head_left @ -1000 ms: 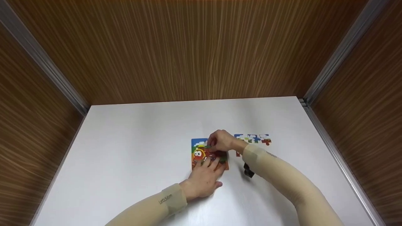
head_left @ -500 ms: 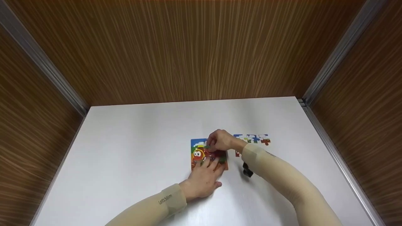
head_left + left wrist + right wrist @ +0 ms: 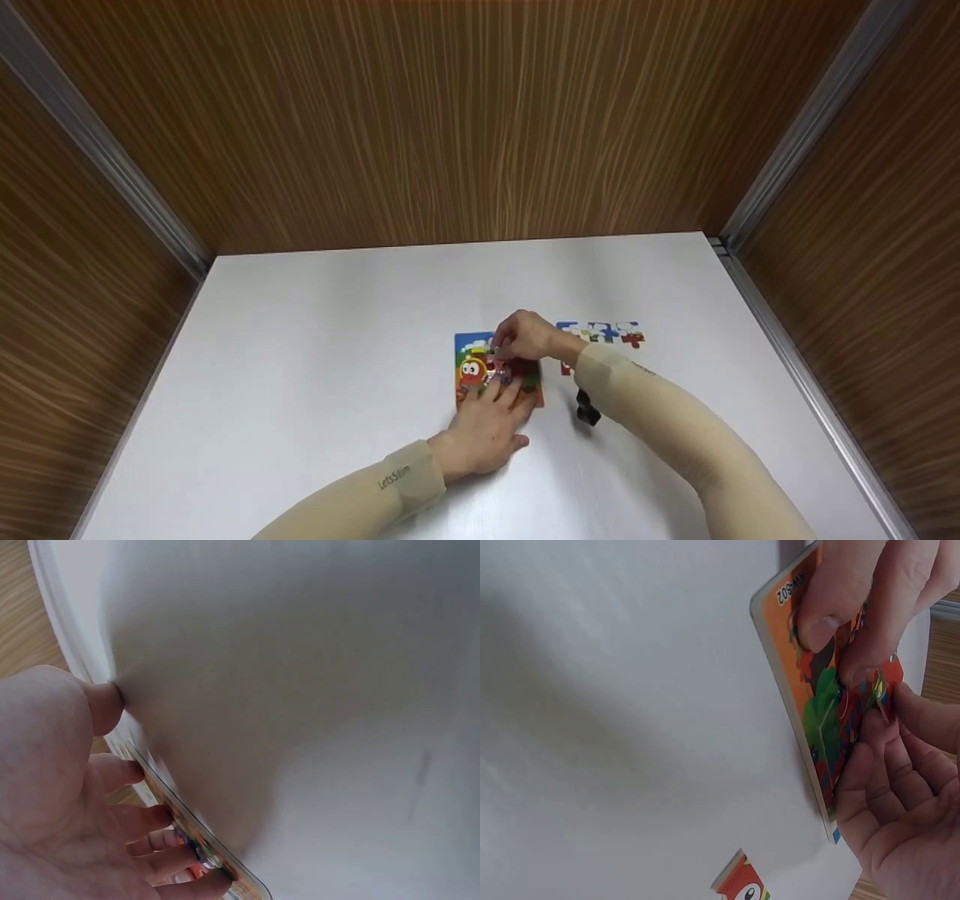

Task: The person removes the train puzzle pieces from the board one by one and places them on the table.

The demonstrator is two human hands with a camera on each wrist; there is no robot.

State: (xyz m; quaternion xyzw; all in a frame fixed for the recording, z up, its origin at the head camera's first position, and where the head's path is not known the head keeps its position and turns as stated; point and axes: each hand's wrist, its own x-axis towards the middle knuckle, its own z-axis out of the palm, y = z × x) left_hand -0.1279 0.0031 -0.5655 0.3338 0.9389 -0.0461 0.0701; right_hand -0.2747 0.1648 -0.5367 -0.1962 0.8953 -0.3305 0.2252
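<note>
A tray jigsaw puzzle (image 3: 463,346) with a cartoon picture lies on the white table; its orange lower border (image 3: 781,624) shows in the right wrist view. My left hand (image 3: 484,431) rests palm down with spread, straight fingers over the lower part of the puzzle. Across the upper right part, my right hand (image 3: 525,335) pinches a red puzzle piece (image 3: 891,682) between thumb and fingers. That piece stands tilted up from the picture. In the left wrist view, the left fingertips (image 3: 214,883) press along the board's edge, with the thumb on the table.
Several loose puzzle pieces (image 3: 600,331) lie right of the board, partly behind the right wrist. A loose piece with an eye (image 3: 748,889) shows in the right wrist view. A small black object (image 3: 587,411) sits under the right forearm. Wood-grain walls (image 3: 450,120) enclose the table.
The red piece at my right fingertips has tilted up and now looks paler with glare. Both hands stay almost in place.
</note>
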